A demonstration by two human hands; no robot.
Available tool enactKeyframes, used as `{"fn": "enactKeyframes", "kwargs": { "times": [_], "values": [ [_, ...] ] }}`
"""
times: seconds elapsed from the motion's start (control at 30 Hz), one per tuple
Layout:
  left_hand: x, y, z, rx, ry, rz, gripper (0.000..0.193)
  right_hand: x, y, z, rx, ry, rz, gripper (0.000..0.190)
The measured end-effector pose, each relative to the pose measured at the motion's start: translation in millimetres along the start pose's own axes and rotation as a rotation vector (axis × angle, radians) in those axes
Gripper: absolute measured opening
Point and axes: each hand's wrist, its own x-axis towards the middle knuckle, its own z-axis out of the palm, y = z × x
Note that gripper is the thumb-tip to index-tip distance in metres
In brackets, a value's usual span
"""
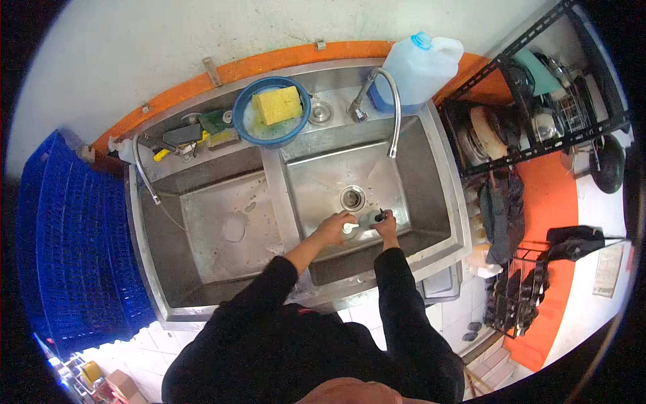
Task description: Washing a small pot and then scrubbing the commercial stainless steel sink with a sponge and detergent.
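Both hands are over the right basin of a double stainless steel sink (348,177). My left hand (335,227) is closed around the top of a pump bottle with a white pump head (349,227). Just to its right, my right hand (385,224) grips a second bottle by its black top (379,217). The bottles' bodies are partly hidden by my fingers and look pale or clear. Above the hands in the picture is the basin's drain (352,198). A blue plastic basin (239,132) with soapy water and a yellow sponge (280,105) stands on the sink's back ledge.
A flexible faucet (396,101) arches over the right basin, another (141,171) over the left. A large plastic jug (419,68) stands at the back right. Scrubbing tools lie on the back ledge. Blue crates (75,242) flank the left side; a black rack (509,166) with cookware, the right.
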Motion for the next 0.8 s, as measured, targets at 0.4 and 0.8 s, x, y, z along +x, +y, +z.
{"fn": "enactKeyframes", "kwargs": {
  "times": [0.4, 0.8],
  "values": [
    [-1.0, -38.9, 45.2, 0.415, -0.291, -0.285, 0.028, 5.9, -59.0, -124.9, -0.366, -0.254, -0.046, 0.073],
    [-250.4, 53.6, -348.7, 0.275, 1.678, 0.081, 0.005, -137.3, -207.3, -136.2, 0.207, 0.165, -0.462, 0.026]
  ]
}}
